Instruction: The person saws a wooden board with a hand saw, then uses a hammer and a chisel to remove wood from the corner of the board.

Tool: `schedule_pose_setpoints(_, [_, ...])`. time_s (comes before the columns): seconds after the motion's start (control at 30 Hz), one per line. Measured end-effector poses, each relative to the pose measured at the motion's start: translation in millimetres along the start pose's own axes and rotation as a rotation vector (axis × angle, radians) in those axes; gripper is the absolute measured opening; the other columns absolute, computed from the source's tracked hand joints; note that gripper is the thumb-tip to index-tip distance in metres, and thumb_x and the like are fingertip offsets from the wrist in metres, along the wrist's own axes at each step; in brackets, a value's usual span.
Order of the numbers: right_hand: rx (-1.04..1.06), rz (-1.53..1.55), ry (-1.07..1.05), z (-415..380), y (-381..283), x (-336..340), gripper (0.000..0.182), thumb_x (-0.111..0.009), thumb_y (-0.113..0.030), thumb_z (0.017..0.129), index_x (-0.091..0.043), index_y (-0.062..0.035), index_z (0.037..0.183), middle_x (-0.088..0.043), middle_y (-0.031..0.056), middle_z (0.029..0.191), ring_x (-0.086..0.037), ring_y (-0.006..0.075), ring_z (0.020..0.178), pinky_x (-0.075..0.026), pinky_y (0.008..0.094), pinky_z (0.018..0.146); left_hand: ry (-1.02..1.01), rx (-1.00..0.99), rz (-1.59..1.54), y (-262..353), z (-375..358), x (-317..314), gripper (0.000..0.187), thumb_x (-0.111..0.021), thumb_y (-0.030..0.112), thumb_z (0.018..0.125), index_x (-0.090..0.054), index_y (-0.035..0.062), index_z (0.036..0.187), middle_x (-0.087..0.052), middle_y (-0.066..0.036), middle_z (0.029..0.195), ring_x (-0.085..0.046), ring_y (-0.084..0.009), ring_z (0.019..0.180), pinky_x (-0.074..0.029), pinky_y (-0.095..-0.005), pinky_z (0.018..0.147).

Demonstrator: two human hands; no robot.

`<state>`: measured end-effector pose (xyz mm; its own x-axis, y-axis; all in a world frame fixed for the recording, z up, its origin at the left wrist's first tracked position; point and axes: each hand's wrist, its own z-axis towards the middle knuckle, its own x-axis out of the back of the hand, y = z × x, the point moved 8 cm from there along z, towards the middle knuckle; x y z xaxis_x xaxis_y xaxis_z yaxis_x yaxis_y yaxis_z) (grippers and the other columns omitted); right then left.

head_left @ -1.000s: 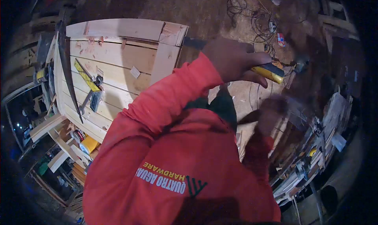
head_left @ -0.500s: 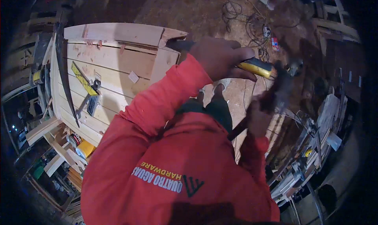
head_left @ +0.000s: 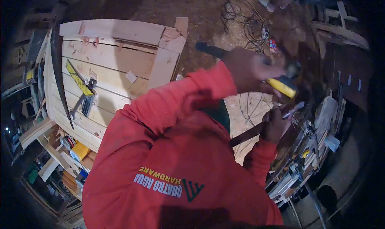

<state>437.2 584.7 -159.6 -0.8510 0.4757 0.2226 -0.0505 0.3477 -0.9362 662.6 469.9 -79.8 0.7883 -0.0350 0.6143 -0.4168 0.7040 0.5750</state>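
Dim floor (head_left: 192,16) with tangled cables (head_left: 250,34) beyond wooden panel (head_left: 110,62), left grip (head_left: 252,70) round yellow-black tool (head_left: 282,87), right grip (head_left: 276,126) round dark handle (head_left: 248,136).

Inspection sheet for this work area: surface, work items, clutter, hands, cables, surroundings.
Surface: panel of wooden boards, reddish debris near its far edge.
Work items: yellow strip lying on the panel; yellow-black handle off it.
Clutter: pale chip on the panel; red packet on the floor.
Left hand: grips the handle.
Right hand: grip unclear.
Cables: tangled cable on the floor; on the panel, nothing seen.
Surroundings: piled timber at right; a shoe beyond the cable.
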Motion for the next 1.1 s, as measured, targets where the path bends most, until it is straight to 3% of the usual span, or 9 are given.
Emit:
schedule_pose_setpoints(0.17, [0.008, -0.081, -0.07, -1, 3, -10, 0.016, -0.064, -0.003, 0.093, -0.051, -0.0056, 0.102, -0.05, 0.0012, 0.069, -0.048, 0.0097, 0.05, -0.038, 0.0254, 0.044, -0.034, 0.082, 0.152, -35, 3, 13, 0.055, -0.07, 0.067, 0.079, -0.068, 0.029, 0.119, -0.069, -0.008, 0.08, -0.072, -0.0302, 0.067, -0.055, -0.0446, 0.055])
schedule_pose_setpoints(0.3, [-0.015, -0.052, -0.07, -2, -1, -15, 0.014, -0.063, -0.003, 0.092, -0.051, -0.0048, 0.099, -0.049, 0.0011, 0.066, -0.047, 0.0098, 0.05, -0.038, 0.0253, 0.044, 0.036, 0.11, 0.277, -59, 2, 32, 0.048, -0.069, 0.068, 0.08, -0.072, 0.0309, 0.109, -0.069, -0.005, 0.079, -0.071, -0.0291, 0.065, -0.055, -0.0432, 0.057])
schedule_pose_setpoints(0.4, [-0.024, -0.147, -0.087, 4, 8, -10, 0.014, -0.063, -0.005, 0.092, -0.051, -0.007, 0.099, -0.052, 0.0018, 0.068, -0.048, 0.0103, 0.051, -0.038, 0.0267, 0.046, 0.007, 0.106, 0.133, -44, 6, 27, 0.047, -0.07, 0.069, 0.079, -0.073, 0.032, 0.108, -0.068, -0.004, 0.074, -0.071, -0.029, 0.064, -0.054, -0.0432, 0.055])
schedule_pose_setpoints(0.53, [-0.021, -0.094, -0.096, 2, 4, -15, 0.014, -0.062, -0.004, 0.093, -0.05, -0.0072, 0.099, -0.049, 0.0016, 0.066, -0.045, 0.0102, 0.047, -0.038, 0.0252, 0.043, -0.244, 0.11, 0.053, -6, 5, -2, 0.054, -0.071, 0.07, 0.079, -0.073, 0.0288, 0.114, -0.072, -0.006, 0.082, -0.073, -0.0285, 0.072, -0.057, -0.0423, 0.059])
schedule_pose_setpoints(0.73, [-0.018, -0.117, -0.076, -2, 3, -15, 0.013, -0.063, -0.006, 0.094, -0.049, -0.0075, 0.096, -0.05, 0.0009, 0.067, -0.045, 0.0101, 0.046, -0.037, 0.0256, 0.042, 0.117, 0.123, 0.055, -85, -7, 23, 0.05, -0.07, 0.07, 0.079, -0.071, 0.0308, 0.11, -0.068, -0.005, 0.076, -0.07, -0.0317, 0.066, -0.055, -0.0488, 0.057])
schedule_pose_setpoints(0.87, [-0.012, -0.228, -0.112, 3, 11, -13, 0.014, -0.063, -0.006, 0.093, -0.051, -0.0067, 0.101, -0.051, 0.0009, 0.069, -0.046, 0.0092, 0.047, -0.039, 0.026, 0.042, -0.085, -0.041, 0.007, -28, -2, -7, 0.053, -0.068, 0.073, 0.077, -0.07, 0.0311, 0.108, -0.067, -0.005, 0.08, -0.072, -0.0323, 0.07, -0.055, -0.0467, 0.055])
schedule_pose_setpoints(0.97, [-0.012, -0.226, -0.086, -3, 1, -16, 0.014, -0.065, -0.008, 0.093, -0.054, -0.0052, 0.102, -0.052, 0.0013, 0.069, -0.049, 0.0097, 0.049, -0.04, 0.027, 0.043, -0.195, 0.024, -0.029, -2, -7, -21, 0.052, -0.067, 0.074, 0.078, -0.069, 0.0295, 0.106, -0.067, -0.006, 0.081, -0.072, -0.0326, 0.071, -0.055, -0.0461, 0.054])
schedule_pose_setpoints(1.0, [-0.024, -0.217, -0.087, -2, 4, -12, 0.014, -0.066, -0.009, 0.093, -0.055, -0.0045, 0.101, -0.054, 0.0018, 0.07, -0.051, 0.0104, 0.05, -0.04, 0.0278, 0.044, -0.153, 0.007, -0.046, 0, -9, -18, 0.053, -0.077, 0.065, 0.076, -0.07, 0.0298, 0.115, -0.069, -0.006, 0.08, -0.071, -0.0315, 0.067, -0.053, -0.044, 0.052])
schedule_pose_setpoints(1.1, [0.014, -0.218, -0.07, -4, 3, -7, 0.015, -0.067, -0.011, 0.092, -0.056, -0.0039, 0.1, -0.055, 0.0026, 0.071, -0.052, 0.0113, 0.05, -0.041, 0.0285, 0.045, -0.149, 0.121, 0.009, -4, -11, -3, 0.053, -0.075, 0.066, 0.078, -0.071, 0.0273, 0.114, -0.068, -0.007, 0.079, -0.07, -0.0324, 0.066, -0.053, -0.0441, 0.052])
